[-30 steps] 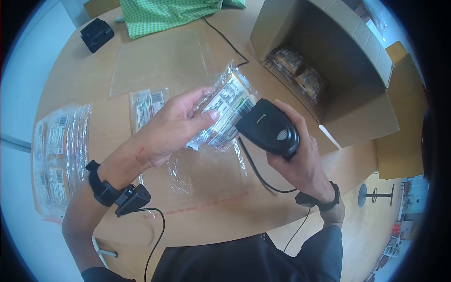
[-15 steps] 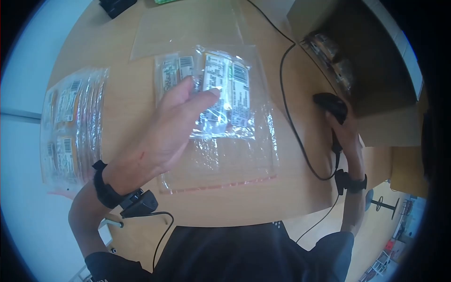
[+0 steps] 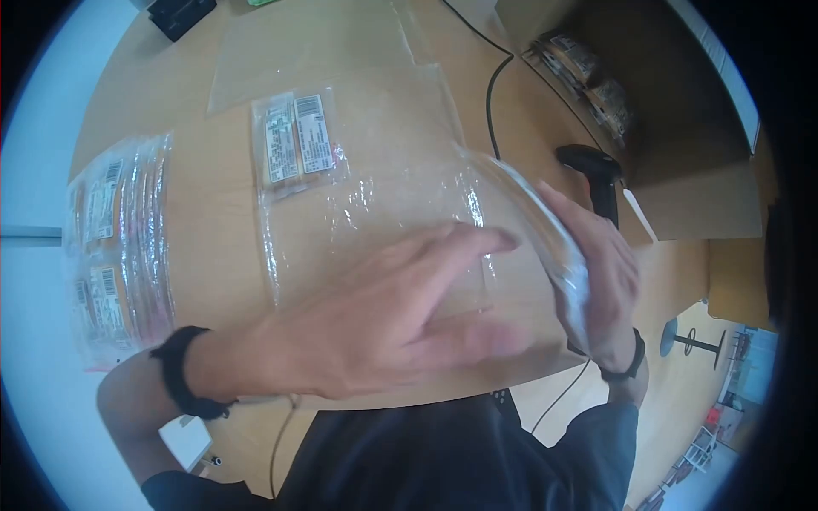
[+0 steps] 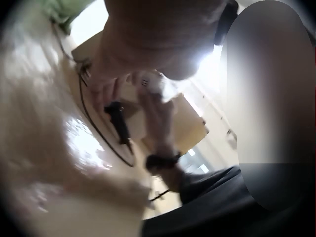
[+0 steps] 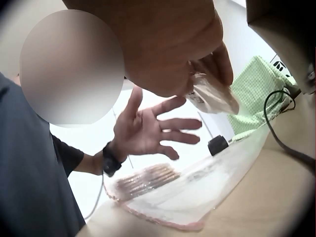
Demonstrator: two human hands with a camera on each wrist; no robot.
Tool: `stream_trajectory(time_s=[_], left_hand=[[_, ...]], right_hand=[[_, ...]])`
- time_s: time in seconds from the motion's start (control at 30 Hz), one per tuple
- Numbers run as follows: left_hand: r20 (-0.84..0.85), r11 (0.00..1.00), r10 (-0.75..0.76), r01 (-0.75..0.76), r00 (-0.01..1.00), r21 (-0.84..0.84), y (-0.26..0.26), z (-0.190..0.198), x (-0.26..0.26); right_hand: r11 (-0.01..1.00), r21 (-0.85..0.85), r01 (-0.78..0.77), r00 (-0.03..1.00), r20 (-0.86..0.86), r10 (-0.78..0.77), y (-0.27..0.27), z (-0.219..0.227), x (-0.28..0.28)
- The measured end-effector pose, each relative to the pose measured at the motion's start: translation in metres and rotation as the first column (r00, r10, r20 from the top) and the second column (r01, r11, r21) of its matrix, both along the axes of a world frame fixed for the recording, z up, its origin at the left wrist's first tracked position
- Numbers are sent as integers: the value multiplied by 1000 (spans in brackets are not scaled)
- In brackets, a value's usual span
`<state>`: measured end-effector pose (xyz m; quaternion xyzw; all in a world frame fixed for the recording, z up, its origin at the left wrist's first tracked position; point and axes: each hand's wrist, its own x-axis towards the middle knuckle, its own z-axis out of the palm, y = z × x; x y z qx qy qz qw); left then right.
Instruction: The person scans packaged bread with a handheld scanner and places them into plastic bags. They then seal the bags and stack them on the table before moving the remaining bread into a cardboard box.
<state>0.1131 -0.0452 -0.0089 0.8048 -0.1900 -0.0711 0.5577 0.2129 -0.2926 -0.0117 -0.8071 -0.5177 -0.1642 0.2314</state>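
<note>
My right hand (image 3: 612,277) grips a clear plastic packet (image 3: 558,255), turned on edge so its side shows in the head view. In the right wrist view the fingers curl over the packet's upper end. My left hand (image 3: 405,319) hovers just left of that packet, blurred by motion; the right wrist view shows its palm bare and its fingers spread apart. Under the left hand lies a large clear plastic bag (image 3: 366,230) with a red strip along one edge. A labelled packet (image 3: 298,145) lies at its upper left. Behind my right hand is a black barcode scanner (image 3: 596,170).
A stack of filled plastic bags (image 3: 115,243) lies at the left of the table. An open cardboard box (image 3: 694,200) stands on the right with several packets (image 3: 588,77) inside. Far back are a black device (image 3: 181,15) and a green checked cloth (image 5: 254,91).
My right hand has let go of the scanner on the table and taken the packet. The left hand has released the packet, which moved right, off the bag.
</note>
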Motion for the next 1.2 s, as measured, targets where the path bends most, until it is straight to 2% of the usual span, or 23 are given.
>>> stream_trajectory(time_s=[0.03, 0.07, 0.1, 0.13, 0.2, 0.27, 0.33, 0.4, 0.47, 0.5, 0.53, 0.6, 0.63, 0.7, 0.73, 0.87, 0.93, 0.97, 1.0, 1.03, 1.07, 1.13, 1.2], left_hand=[[191, 967, -3, -46, 982, 252, 7, -6, -2], [191, 968, -3, -45, 982, 248, 14, -14, -4], [216, 908, -71, -26, 974, 418, 20, -23, -6], [230, 817, -141, -18, 963, 576, 24, -32, -7], [235, 816, -127, -34, 964, 578, 25, -47, -8], [234, 814, -115, -43, 966, 579, 27, -54, -10], [224, 882, -83, -33, 971, 470, 29, -54, -9], [206, 910, -48, -43, 977, 413, 32, -51, -8], [187, 933, -15, -53, 982, 356, 33, -44, -7], [217, 925, 47, -124, 975, 359, 31, -39, -9], [250, 912, 110, -198, 962, 359, 29, -34, -10], [317, 911, 121, -232, 941, 341, 26, -23, -13], [385, 911, 127, -261, 914, 320, 25, -20, -13], [437, 890, 78, -260, 896, 375, 24, -19, -18], [484, 863, 35, -271, 874, 426, 23, -18, -20], [541, 827, 11, -311, 841, 467, 14, -19, -38], [482, 749, -124, -237, 867, 619, 3, -20, -67], [484, 744, -127, -239, 866, 624, -2, -22, -77], [392, 705, -144, -184, 909, 685, -8, -25, -84], [296, 663, -153, -125, 943, 738, -12, -27, -91], [298, 656, -154, -128, 942, 744, -13, -30, -97], [125, 425, -322, 25, 939, 905, -11, -34, -106], [122, 410, -341, 31, 932, 912, -7, -37, -108]], right_hand=[[998, 51, -20, 1000, 0, 20, -9, 1, -2], [994, 106, -37, 999, -1, 37, -18, 2, -6], [999, 25, -39, 997, 61, 37, -26, 5, -13], [999, 24, -41, 997, 64, 39, -32, 7, -19], [982, -93, -161, 973, 150, 174, -40, 10, -30], [972, -76, -221, 962, 144, 230, -43, 6, -40], [952, -24, -305, 934, 187, 304, -45, -9, -51], [876, -83, -474, 850, 214, 481, -40, -7, -51], [811, -69, -582, 768, 282, 575, -32, -16, -53], [780, -27, -625, 740, 298, 604, -26, -21, -53], [778, -28, -628, 737, 300, 605, -20, -21, -53], [841, -72, -537, 783, 328, 528, -7, -20, -56], [895, -93, -436, 791, 436, 430, 3, -23, -56], [911, -360, -200, 831, 431, 352, 15, -17, -55], [873, -484, -62, 840, 447, 307, 21, -16, -54], [830, -534, -158, 846, 360, 393, 19, -35, -59], [801, -498, -333, 865, 177, 470, 17, -46, -69], [781, -521, -345, 898, 58, 436, 17, -51, -73], [787, -514, -342, 899, 66, 434, 20, -54, -72], [794, -531, -295, 934, 13, 356, 25, -56, -72], [797, -550, -251, 961, -41, 275, 28, -58, -71], [794, -558, -242, 967, -75, 243, 34, -62, -64], [829, -550, -102, 989, 34, 144, 43, -67, -51]])
